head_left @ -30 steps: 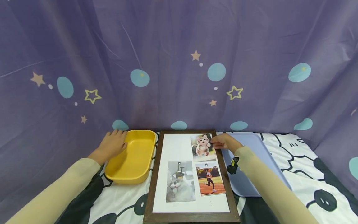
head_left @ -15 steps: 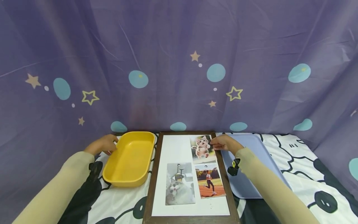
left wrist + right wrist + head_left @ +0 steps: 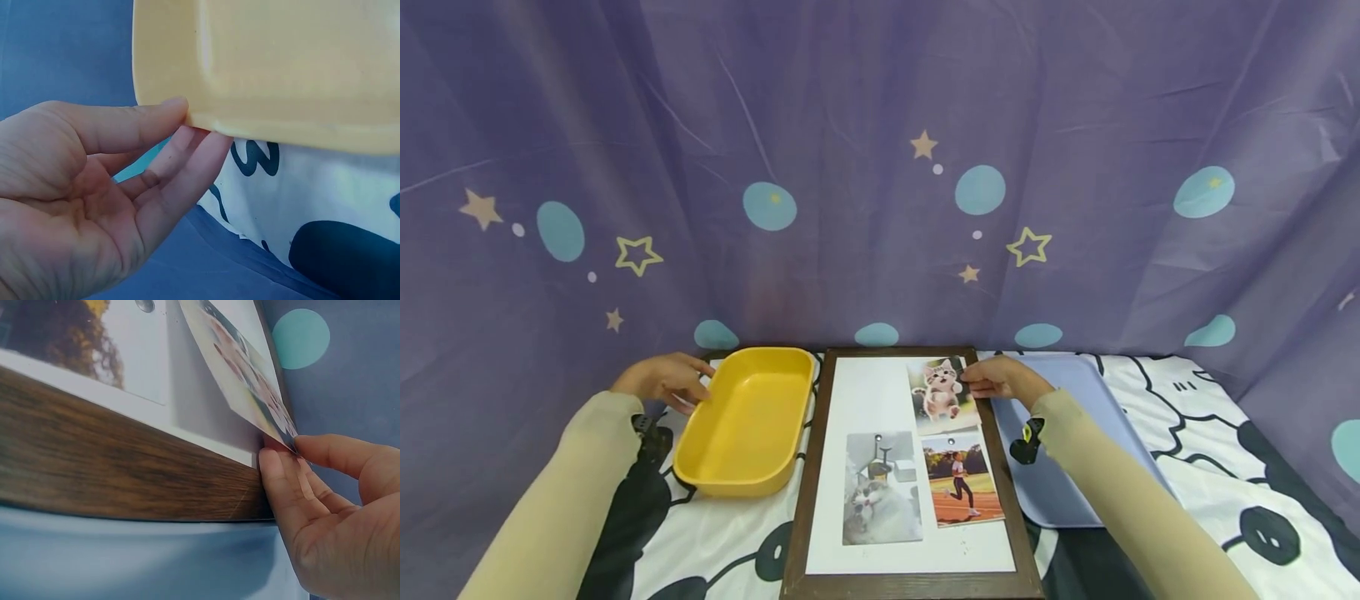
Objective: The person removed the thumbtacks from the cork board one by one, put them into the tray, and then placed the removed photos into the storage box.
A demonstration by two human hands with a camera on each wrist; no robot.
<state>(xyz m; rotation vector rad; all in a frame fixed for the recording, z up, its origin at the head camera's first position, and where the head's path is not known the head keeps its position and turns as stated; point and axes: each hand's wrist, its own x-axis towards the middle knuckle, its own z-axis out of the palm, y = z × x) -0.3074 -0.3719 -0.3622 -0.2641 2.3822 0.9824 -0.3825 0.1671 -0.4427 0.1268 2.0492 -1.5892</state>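
Note:
My right hand (image 3: 1000, 379) pinches the edge of a kitten photo (image 3: 940, 396) at the upper right of a brown-framed white board (image 3: 872, 375). In the right wrist view, the kitten photo (image 3: 250, 387) tilts up from the board, its corner between thumb and fingers. With thumb above and fingertips beneath, my left hand (image 3: 106, 181) pinches the rim of a yellow tray (image 3: 262, 112). The head view has my left hand (image 3: 662, 379) at the tray's far left side. Lower on the board lie a grey-white cat photo (image 3: 882, 496) and a runner photo (image 3: 964, 487), each with a pin-like dot near its top.
A pale blue tray (image 3: 1067, 492) lies right of the board, partly under my right forearm. Black-and-white patterned cloth (image 3: 1195, 417) covers the surface. Behind everything hangs a purple curtain (image 3: 865, 125) with stars and dots.
My left hand has shifted left from lying over the yellow tray's edge to pinching its rim; the tray has moved slightly left. My right hand stays on the kitten photo.

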